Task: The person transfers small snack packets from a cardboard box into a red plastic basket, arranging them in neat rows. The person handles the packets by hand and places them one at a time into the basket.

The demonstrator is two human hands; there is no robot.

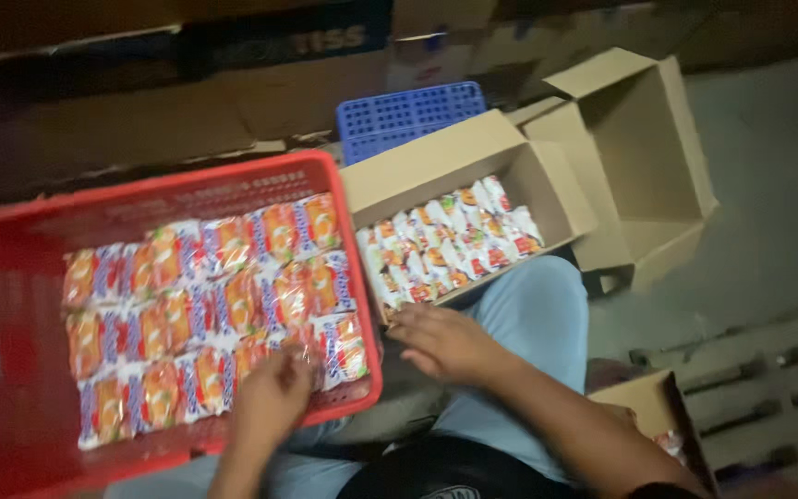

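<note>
I see my left hand stretched forward, palm down, fingers curled and blurred. My right hand lies just beside it, palm down, fingers spread, forearm angled back.

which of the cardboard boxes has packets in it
The cardboard box with packets beside the red crate, by the right hand; the tipped box behind shows none.

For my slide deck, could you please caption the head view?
Left hand on orange snack packets in red plastic crate; right hand beside open cardboard box of packets.
</note>
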